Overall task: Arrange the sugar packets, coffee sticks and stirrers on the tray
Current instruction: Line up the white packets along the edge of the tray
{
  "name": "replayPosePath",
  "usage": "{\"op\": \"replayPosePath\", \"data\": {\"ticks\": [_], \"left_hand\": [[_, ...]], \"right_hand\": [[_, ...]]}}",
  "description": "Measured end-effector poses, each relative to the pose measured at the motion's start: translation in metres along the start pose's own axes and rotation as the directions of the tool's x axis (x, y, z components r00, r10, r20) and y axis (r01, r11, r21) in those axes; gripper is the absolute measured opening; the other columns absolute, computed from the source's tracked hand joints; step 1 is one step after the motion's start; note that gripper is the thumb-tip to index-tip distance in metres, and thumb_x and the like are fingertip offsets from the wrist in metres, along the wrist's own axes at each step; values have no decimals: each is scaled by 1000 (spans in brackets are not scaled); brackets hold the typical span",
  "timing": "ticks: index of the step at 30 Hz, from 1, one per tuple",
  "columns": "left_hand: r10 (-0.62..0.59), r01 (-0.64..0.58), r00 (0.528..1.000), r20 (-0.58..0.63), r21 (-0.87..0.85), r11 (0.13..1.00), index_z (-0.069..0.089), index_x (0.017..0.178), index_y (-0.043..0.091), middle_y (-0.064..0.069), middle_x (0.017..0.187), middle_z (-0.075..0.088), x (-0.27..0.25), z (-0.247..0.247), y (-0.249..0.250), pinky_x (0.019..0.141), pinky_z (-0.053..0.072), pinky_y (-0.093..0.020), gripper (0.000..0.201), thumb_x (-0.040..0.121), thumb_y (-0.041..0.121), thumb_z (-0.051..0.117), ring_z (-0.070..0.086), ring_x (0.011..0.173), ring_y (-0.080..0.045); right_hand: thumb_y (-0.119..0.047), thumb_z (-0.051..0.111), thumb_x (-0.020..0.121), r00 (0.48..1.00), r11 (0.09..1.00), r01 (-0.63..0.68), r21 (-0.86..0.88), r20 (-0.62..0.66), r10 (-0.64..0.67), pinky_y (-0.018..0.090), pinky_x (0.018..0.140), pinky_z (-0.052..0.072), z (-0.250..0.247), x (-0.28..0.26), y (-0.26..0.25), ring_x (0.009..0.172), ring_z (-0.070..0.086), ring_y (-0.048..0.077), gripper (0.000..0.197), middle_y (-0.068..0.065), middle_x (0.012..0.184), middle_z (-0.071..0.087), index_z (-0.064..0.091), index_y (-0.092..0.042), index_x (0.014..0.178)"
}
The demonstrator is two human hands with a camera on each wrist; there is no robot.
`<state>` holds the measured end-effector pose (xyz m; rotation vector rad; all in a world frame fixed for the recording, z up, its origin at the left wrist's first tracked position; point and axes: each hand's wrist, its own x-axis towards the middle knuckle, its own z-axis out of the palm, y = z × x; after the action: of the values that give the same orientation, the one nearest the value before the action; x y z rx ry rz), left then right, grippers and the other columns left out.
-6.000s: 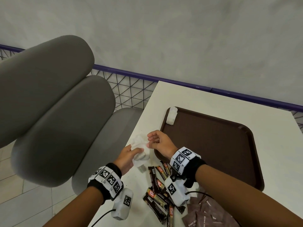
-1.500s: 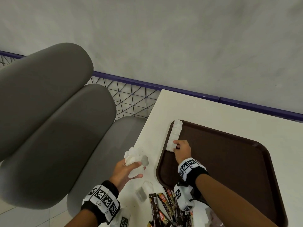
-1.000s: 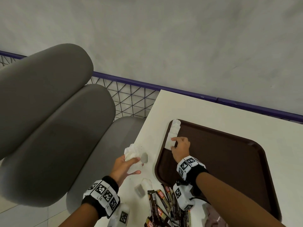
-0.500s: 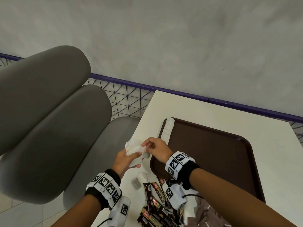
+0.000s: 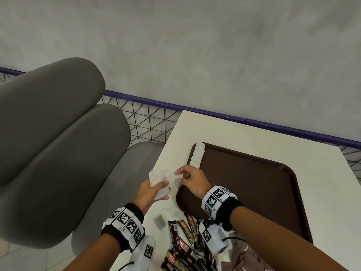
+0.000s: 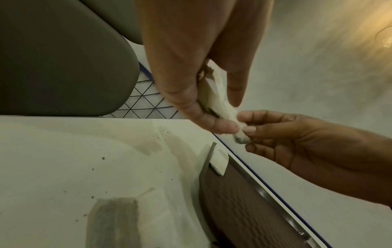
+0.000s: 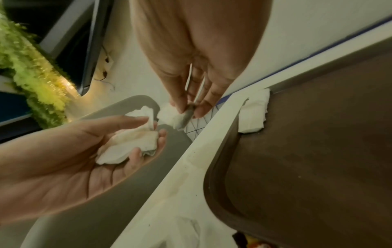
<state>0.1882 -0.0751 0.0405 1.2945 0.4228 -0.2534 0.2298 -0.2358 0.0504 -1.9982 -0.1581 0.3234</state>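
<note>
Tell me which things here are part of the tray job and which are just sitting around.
Part of the job:
- brown tray
- white packets lined along its left rim
- packets held in the left hand
- packet pinched by the right hand
- coffee sticks on the table

Just lying about:
- grey chair
- wire fence

A café: serving tray [image 5: 254,184], padded bench [image 5: 58,153].

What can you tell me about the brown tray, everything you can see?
The brown tray is a dark rectangle with rounded corners, a raised rim and a finely textured, plastic-looking floor. It lies flat on the white table. A row of white sugar packets leans along its left rim; the rest is bare. Neither hand touches it.
</note>
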Motion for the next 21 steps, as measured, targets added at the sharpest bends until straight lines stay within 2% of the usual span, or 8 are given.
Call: {"op": "replayPosePath", "data": {"ticks": [2,5,7,9,11,17,21], "left_hand": [[-26,26,1000,-7,-69,997,58,110,2,-15,95,63,1,-1,-1,57,56,-30,24,87,10,62,65,80,-25],[-61,64,998,27,-149,987,57,108,5,-14,96,61,3,-6,-3,60,57,-32,19,92,14,54,62,83,-28],[-71,78,997,44,-175,981,57,108,6,-15,98,61,4,-10,-4,60,58,-33,18,95,13,47,61,84,-28],[-77,86,996,53,-182,980,57,111,4,-15,99,61,6,-13,-5,61,58,-33,22,96,12,43,61,85,-29],[-80,87,996,50,-176,980,58,112,3,-14,99,62,7,-16,-6,64,59,-34,24,96,11,42,61,86,-29],[-75,79,997,28,-149,986,59,114,1,-16,103,63,10,-22,-8,69,59,-37,25,95,11,47,62,88,-31],[-88,93,995,39,-151,984,59,114,0,-16,101,64,12,-24,-8,69,59,-39,26,95,14,48,64,87,-31]], "right_hand": [[4,59,81,990,997,-51,60,-127,59,8,64,43,-6,7,9,72,51,12,22,2,94,58,65,-10,97],[11,51,82,940,979,-137,150,-293,176,8,56,47,-17,17,29,71,55,18,28,11,97,57,62,-5,102],[13,50,81,910,972,-180,150,-349,223,13,60,49,-21,22,44,74,58,21,29,14,100,57,62,-3,103],[15,50,81,893,966,-208,153,-373,251,18,62,52,-21,25,56,74,59,20,29,16,101,56,62,-2,101],[17,49,80,890,962,-222,157,-371,266,19,61,53,-18,29,66,69,56,15,30,14,99,53,61,-1,101],[21,44,81,886,961,-247,124,-372,276,12,52,51,-3,40,77,62,48,10,33,9,90,45,60,2,104],[22,42,80,878,963,-254,85,-399,267,9,49,50,5,46,78,62,43,7,35,10,95,40,62,4,103]]}}
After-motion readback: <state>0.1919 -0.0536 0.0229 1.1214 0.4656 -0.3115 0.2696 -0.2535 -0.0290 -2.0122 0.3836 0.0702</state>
